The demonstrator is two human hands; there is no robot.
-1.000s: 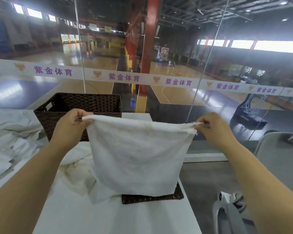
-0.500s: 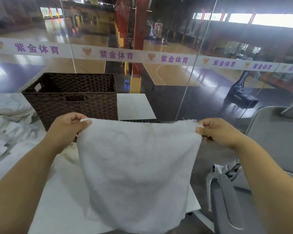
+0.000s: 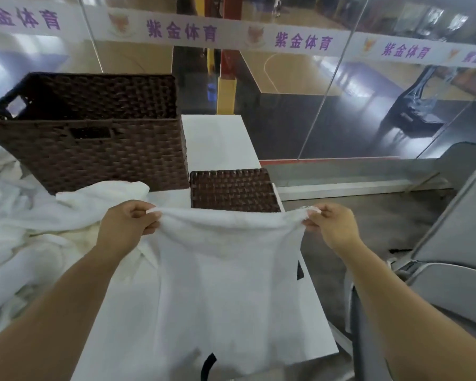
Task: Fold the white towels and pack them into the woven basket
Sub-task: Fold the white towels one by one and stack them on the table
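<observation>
A white towel hangs spread between my hands over the near part of the white table. My left hand pinches its top left corner. My right hand pinches the top right corner. The top edge sags a little between them. The dark brown woven basket stands open at the back left of the table, beyond my left hand. A heap of loose white towels lies to the left, reaching up to the basket's front wall.
A flat brown woven lid lies on the table right of the basket, just beyond the towel's top edge. A glass wall with a printed band stands behind the table. A grey chair is at the right.
Both hands have lowered the towel and drawn it nearer to me. Its top edge has gone slack, and the view has tilted down, showing the woven lid again.
</observation>
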